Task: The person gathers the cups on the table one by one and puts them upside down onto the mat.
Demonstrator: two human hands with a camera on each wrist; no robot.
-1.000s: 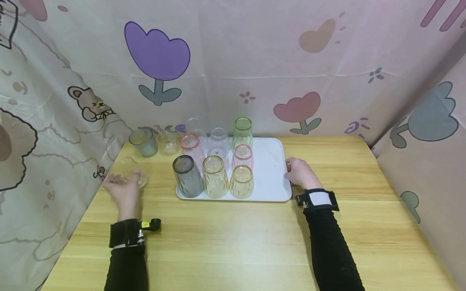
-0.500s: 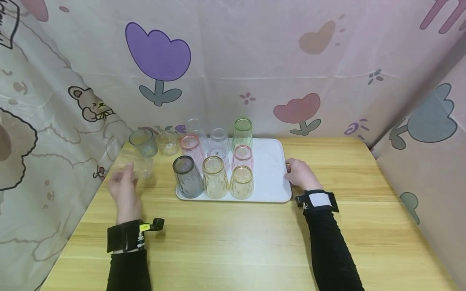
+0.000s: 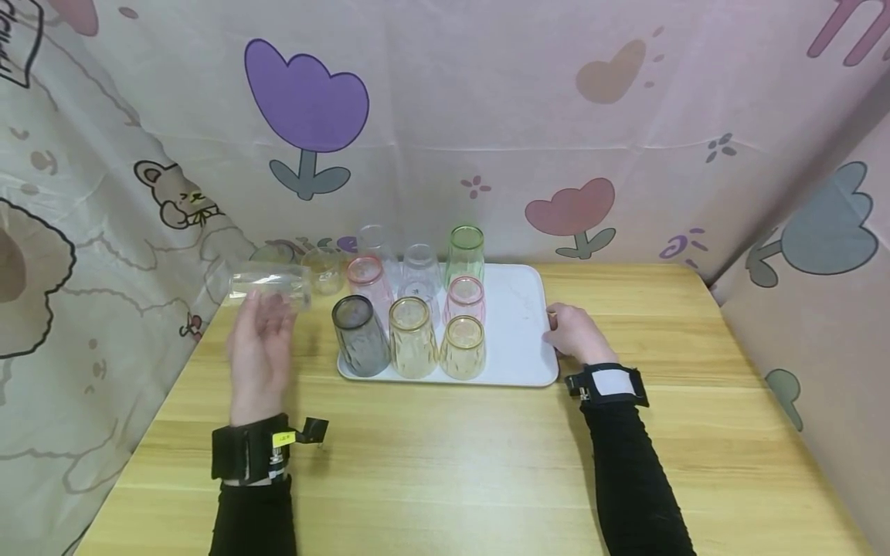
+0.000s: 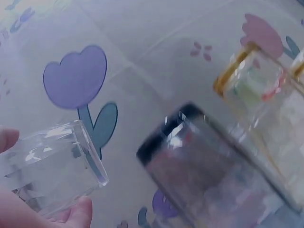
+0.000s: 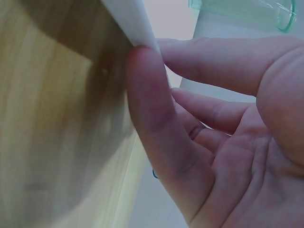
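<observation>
My left hand (image 3: 260, 347) holds a clear glass (image 3: 267, 286) tipped on its side above the table, left of the white tray (image 3: 518, 324). In the left wrist view the clear glass (image 4: 52, 166) lies in my fingers, its rim pointing towards a dark grey glass (image 4: 199, 161). On the tray stand several glasses upside down: a grey glass (image 3: 358, 336), an amber glass (image 3: 412, 338), a pink glass (image 3: 464, 300) and a green glass (image 3: 464, 253) among them. My right hand (image 3: 573, 332) grips the tray's right edge (image 5: 128, 19), thumb on top.
A small clear glass (image 3: 323, 270) stands on the wooden table (image 3: 445, 463) just left of the tray. Another glass behind my held one is mostly hidden. Patterned cloth walls (image 3: 445, 139) close in the back and both sides.
My left hand has lifted the clear glass off the table, turned it onto its side and carried it up and to the right. My right hand has stayed on the tray.
</observation>
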